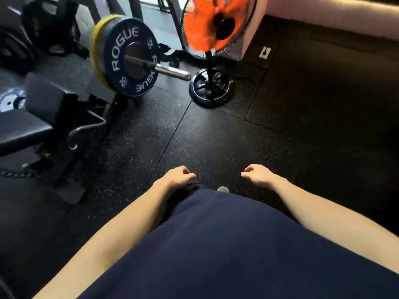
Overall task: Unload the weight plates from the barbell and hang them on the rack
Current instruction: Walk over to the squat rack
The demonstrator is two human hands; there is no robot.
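Head view: the barbell (172,72) with its dark plate (129,57) and the yellow plate (97,46) behind it sits upper left, bare end pointing right. Both hands hang empty, fingers loosely curled, well short of it; left hand (177,175) is nearer than right hand (259,174).

loaded barbell end, upper left

a dark blue weight plate (129,58) with white "rogue" lettering and "20" marks sits upright on the barbell sleeve (170,72), its face turned toward the camera. a yellow plate (96,50) sits directly behind it, flush against it, only its rim showing. the bare steel end of the sleeve juts out past the blue plate to the right.
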